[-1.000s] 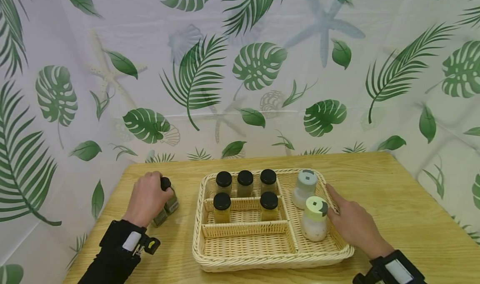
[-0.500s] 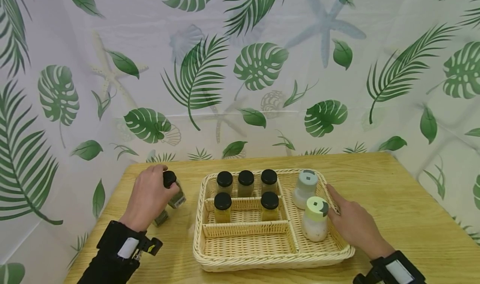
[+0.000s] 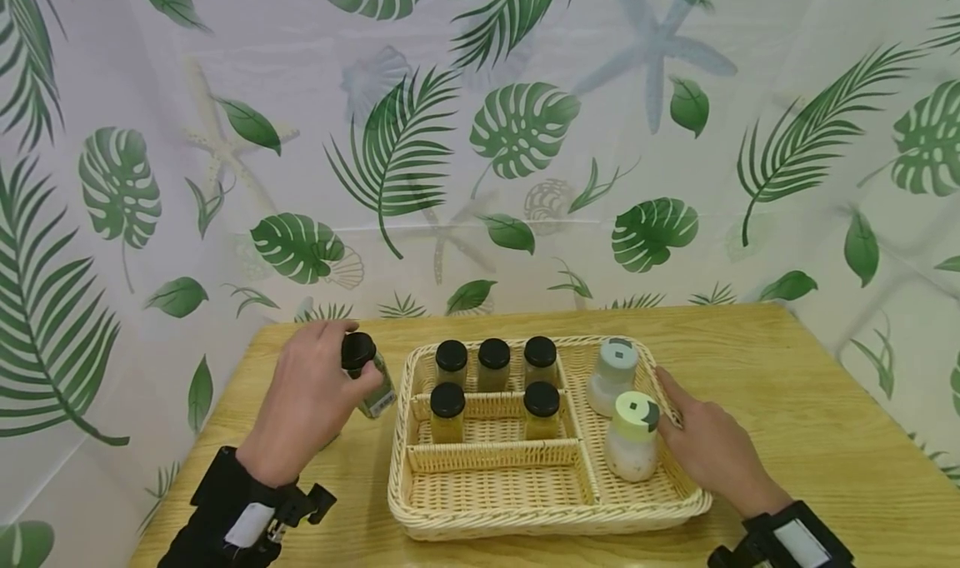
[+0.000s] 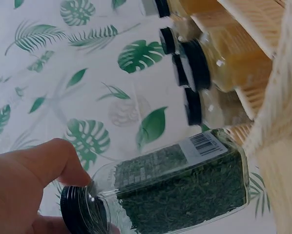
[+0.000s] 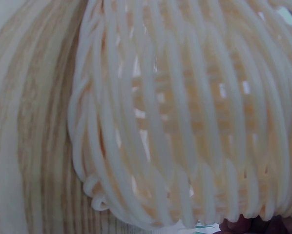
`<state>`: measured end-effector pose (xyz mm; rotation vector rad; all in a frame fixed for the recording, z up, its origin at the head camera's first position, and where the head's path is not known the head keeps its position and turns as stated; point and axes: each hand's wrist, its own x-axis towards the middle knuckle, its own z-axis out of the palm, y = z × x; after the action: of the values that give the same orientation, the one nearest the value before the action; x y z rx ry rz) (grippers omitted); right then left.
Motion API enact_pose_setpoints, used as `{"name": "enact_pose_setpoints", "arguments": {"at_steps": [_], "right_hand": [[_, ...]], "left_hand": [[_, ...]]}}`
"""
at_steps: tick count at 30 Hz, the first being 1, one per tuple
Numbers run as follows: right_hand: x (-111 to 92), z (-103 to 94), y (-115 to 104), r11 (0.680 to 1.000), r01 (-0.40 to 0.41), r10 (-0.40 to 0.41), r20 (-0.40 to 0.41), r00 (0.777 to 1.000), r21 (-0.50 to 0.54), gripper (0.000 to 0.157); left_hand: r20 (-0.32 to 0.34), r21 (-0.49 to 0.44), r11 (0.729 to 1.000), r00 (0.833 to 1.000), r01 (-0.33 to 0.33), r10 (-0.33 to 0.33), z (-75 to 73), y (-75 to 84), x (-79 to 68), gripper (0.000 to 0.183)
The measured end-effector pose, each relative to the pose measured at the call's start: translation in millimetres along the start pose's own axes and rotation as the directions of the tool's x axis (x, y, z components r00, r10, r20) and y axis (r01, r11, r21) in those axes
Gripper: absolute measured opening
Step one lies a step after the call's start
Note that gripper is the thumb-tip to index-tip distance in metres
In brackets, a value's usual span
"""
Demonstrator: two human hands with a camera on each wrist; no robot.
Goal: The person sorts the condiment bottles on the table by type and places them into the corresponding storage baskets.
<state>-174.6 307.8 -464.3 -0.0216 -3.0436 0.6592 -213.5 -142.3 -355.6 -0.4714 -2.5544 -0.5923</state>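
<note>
My left hand pinches a glass spice jar by its black lid, just left of the wicker basket. Close up in the left wrist view, the spice jar lies across the picture, filled with dried green herbs and bearing a barcode label. Its base comes near the basket's rim. On the other side, my right hand grips the basket's right rim; the right wrist view shows mostly woven wall, with fingertips at the bottom. A second jar is nearly hidden behind my left hand.
Three black-lidded jars fill the basket's back row, and two with yellow contents stand in the middle row. Its right compartment holds a grey-lidded shaker and a yellow-green-lidded one. Behind the wooden table hangs a leaf-print cloth.
My left hand has lifted the herb jar and carried it rightward toward the basket, leaving the other jar behind on the table. My right hand has stayed on the rim.
</note>
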Motion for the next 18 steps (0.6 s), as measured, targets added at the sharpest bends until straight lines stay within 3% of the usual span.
{"name": "enact_pose_setpoints", "arguments": {"at_steps": [11, 18], "right_hand": [[0, 0.5, 0, 1.000, 0.017, -0.017, -0.011, 1.000, -0.002, 0.066], [0, 1.7, 1, 1.000, 0.016, -0.016, -0.011, 1.000, 0.004, 0.066]], "left_hand": [[0.038, -0.023, 0.999, 0.998, -0.043, 0.044, -13.6, 38.4, -4.6, 0.038], [0.069, -0.038, 0.997, 0.995, -0.070, 0.072, -11.0, 59.9, -8.7, 0.033]]}}
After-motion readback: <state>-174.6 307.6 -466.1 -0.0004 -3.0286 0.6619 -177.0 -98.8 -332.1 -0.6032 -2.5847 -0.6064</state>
